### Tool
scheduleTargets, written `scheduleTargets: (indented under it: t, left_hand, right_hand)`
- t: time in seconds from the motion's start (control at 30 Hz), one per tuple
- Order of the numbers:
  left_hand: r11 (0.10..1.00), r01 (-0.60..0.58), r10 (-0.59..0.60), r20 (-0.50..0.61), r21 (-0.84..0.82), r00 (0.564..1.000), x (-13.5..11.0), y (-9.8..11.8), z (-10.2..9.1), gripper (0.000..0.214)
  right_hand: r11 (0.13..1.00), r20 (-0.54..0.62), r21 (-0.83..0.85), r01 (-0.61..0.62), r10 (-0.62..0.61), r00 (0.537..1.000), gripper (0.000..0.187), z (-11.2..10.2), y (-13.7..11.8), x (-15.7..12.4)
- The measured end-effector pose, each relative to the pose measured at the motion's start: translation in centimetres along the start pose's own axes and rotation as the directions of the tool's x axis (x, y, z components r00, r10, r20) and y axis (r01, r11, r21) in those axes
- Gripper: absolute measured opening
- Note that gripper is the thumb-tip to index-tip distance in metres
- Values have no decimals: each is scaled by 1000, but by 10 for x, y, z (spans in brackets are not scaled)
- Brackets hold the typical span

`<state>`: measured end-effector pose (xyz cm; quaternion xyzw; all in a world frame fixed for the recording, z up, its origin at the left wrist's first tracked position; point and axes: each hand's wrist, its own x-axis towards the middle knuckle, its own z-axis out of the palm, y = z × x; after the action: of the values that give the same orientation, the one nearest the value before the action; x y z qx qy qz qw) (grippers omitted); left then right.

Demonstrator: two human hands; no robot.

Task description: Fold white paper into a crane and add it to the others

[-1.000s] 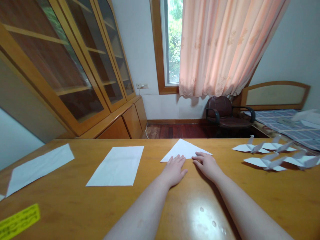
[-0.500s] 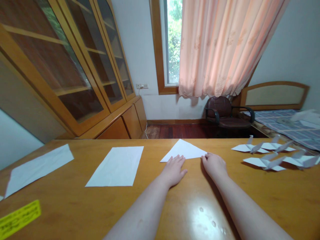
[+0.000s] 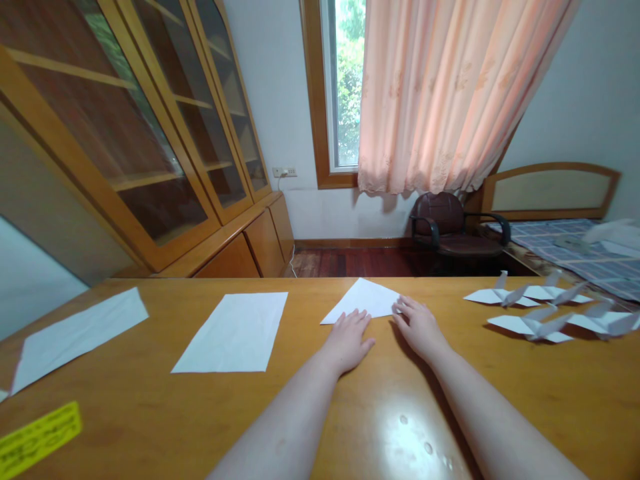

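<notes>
A white sheet folded into a triangle (image 3: 364, 297) lies on the wooden table (image 3: 150, 413) in front of me. My left hand (image 3: 347, 340) rests flat on its near edge, fingers stretched out. My right hand (image 3: 417, 325) has its fingertips on the triangle's right corner, and that corner looks folded over or lifted under the fingers. Whether the fingers pinch the paper I cannot make out.
A flat white sheet (image 3: 235, 331) lies left of my hands, another long sheet (image 3: 75, 333) further left, and a yellow slip (image 3: 37, 441) at the near left edge. Several folded paper cranes (image 3: 545, 310) sit at the right. Beyond the table stand a chair (image 3: 453, 230), a bed (image 3: 575, 250) and glass-door cabinets (image 3: 150, 133).
My right hand slid right along the triangle's near edge to its corner, then came back left; the right corner now looks shorter. My left hand has stayed put.
</notes>
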<state>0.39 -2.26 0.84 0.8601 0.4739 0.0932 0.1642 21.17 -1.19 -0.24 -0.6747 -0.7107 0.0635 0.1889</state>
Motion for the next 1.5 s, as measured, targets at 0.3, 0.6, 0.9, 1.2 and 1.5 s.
scheduleTargets:
  t: [0.3,0.6,0.9,1.2,1.5]
  left_hand:
    - [1000,1,-1,15,5,1000,0,0,0,59]
    - [1000,-1,0,16,23,1000,0,-1,1,59]
    - [993,63,-64,11,102,998,1,-2,3,58]
    - [968,192,-188,-42,164,981,2,-3,8,61]
    - [931,321,-308,-98,172,946,4,-8,9,60]
  right_hand:
    - [959,176,191,211,-245,953,36,6,0,-2]
    - [957,161,205,204,-238,958,35,4,0,-1]
    - [960,151,205,193,-225,963,34,5,-1,-1]
    - [960,133,212,185,-215,967,34,8,1,-1]
    - [958,104,215,187,-213,972,33,11,3,-1]
